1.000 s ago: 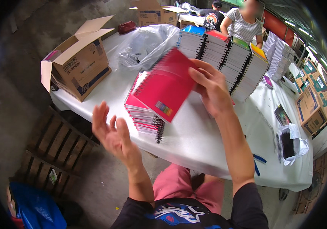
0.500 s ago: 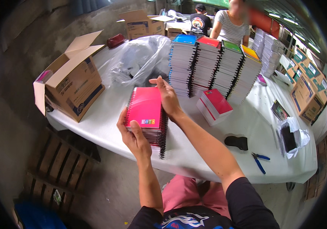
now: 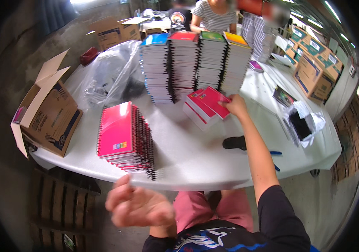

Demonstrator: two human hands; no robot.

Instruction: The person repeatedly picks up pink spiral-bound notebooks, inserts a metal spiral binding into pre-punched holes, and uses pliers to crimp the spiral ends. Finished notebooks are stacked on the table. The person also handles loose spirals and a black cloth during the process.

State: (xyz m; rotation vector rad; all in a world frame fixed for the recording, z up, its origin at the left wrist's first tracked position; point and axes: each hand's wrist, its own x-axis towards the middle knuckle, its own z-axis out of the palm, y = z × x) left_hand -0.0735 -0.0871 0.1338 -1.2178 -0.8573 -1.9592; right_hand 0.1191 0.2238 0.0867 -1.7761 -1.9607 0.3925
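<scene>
A stack of red spiral-bound notebooks [image 3: 116,128] stands near the table's front edge, their black and red coils showing on both sides. Below it, off the table edge and close to my body, my left hand [image 3: 139,203] is blurred, its fingers loosely curled and apart with nothing seen in them. My right hand [image 3: 234,104] reaches forward and pinches the right edge of a thin red cover [image 3: 214,100]. That cover is skewed over a low block of red-topped covers or pages [image 3: 196,111], which has no coil that I can see.
Tall notebook stacks with blue [image 3: 155,40], red [image 3: 183,37], green [image 3: 211,37] and yellow [image 3: 235,39] tops stand behind. Left are an open carton [image 3: 53,117] and clear plastic bag [image 3: 112,71]. A black object [image 3: 234,143], blue-handled pliers [image 3: 276,153] and black coils [image 3: 300,125] lie right.
My left hand has let go of the notebook stack and drawn back toward my body. My right hand has moved right and taken hold of a red cover. The view has turned right.
</scene>
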